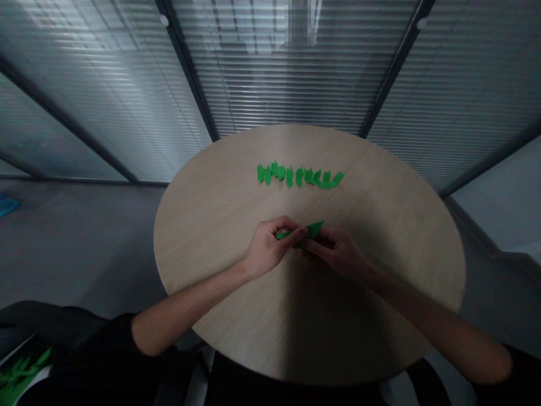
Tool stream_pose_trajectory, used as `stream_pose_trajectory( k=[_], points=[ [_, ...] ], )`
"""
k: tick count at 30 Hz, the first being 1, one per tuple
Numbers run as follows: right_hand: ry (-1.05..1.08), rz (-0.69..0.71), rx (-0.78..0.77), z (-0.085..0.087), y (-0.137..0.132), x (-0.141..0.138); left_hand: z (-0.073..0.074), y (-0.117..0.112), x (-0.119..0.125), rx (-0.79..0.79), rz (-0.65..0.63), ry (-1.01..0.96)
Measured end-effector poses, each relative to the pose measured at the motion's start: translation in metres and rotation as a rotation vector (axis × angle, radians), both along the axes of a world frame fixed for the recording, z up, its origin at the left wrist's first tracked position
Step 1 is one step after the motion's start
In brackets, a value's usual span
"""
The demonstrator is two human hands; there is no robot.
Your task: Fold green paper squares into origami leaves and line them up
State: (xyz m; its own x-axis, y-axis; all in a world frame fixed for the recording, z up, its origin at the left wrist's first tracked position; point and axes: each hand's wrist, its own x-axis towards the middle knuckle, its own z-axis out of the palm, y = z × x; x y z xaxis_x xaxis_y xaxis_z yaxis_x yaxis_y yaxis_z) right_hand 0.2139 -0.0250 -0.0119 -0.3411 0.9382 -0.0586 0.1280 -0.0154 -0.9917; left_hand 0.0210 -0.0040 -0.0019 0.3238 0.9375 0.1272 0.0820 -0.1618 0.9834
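A folded piece of green paper is pinched between my left hand and my right hand, just above the round light-wood table. Its pointed end sticks up between the fingers, and part of it is hidden by them. Farther out on the tabletop, a row of several small folded green paper pieces lies side by side, apart from both hands.
More green paper pieces lie at the lower left, beside a dark sleeve and below table level. A small blue object lies on the grey floor at the left. Glass partitions with slatted blinds stand behind the table.
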Motion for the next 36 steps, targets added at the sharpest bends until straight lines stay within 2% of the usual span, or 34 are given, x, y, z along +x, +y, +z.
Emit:
stream_pose_trajectory(
  k=[9,17,26,29,32,36],
  points=[
    [-0.070,0.065,-0.013,0.001,-0.005,-0.002,0.001,0.011,-0.004,-0.046,0.149,-0.112],
    [-0.030,0.051,0.048,0.001,-0.002,-0.003,0.000,0.002,0.000,-0.068,0.026,-0.043],
    [0.023,0.032,0.009,0.003,-0.002,-0.005,-0.003,0.003,0.001,-0.073,0.055,-0.070],
    [0.025,-0.003,0.037,0.003,-0.002,-0.003,-0.005,0.003,0.001,-0.092,0.043,-0.099],
    [0.044,-0.098,0.081,0.002,0.001,0.000,-0.007,0.004,0.000,-0.088,0.023,-0.095],
    [0.063,-0.216,0.119,0.001,0.004,0.003,-0.008,0.005,0.000,-0.105,-0.088,-0.074]
  ],
)
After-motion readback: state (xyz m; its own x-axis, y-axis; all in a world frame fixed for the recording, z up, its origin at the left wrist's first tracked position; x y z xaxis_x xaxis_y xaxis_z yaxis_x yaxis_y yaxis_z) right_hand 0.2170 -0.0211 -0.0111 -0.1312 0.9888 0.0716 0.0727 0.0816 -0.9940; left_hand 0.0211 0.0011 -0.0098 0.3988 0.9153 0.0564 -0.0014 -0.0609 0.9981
